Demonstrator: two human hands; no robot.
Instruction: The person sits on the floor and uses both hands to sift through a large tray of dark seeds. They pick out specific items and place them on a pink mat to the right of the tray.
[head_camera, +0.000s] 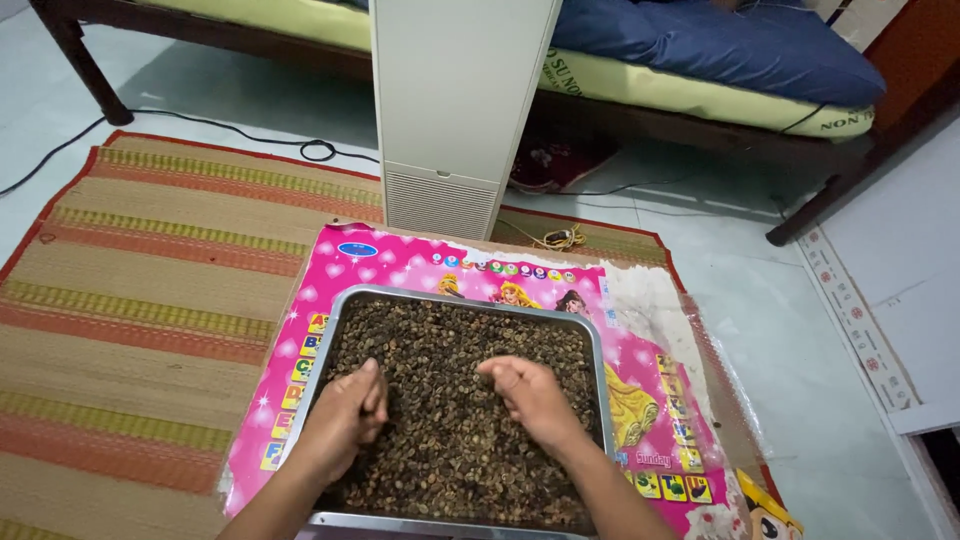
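A rectangular metal tray (606, 372) lies on a pink picture poster (400, 262) and is filled with small dark brown dried bits (450, 330), like seeds or beans. My left hand (345, 412) rests in the bits at the tray's left, fingers curled together as if pinching some. My right hand (530, 394) sits on the bits at the middle right, fingers bent in too. What either hand holds is hidden under the fingers.
A striped woven mat (150, 300) covers the floor on the left. A tall white appliance (455, 110) stands just beyond the poster. Behind it is a bed frame with a mattress (700, 95) and blue bedding. Black cables (318, 150) run across the tiles.
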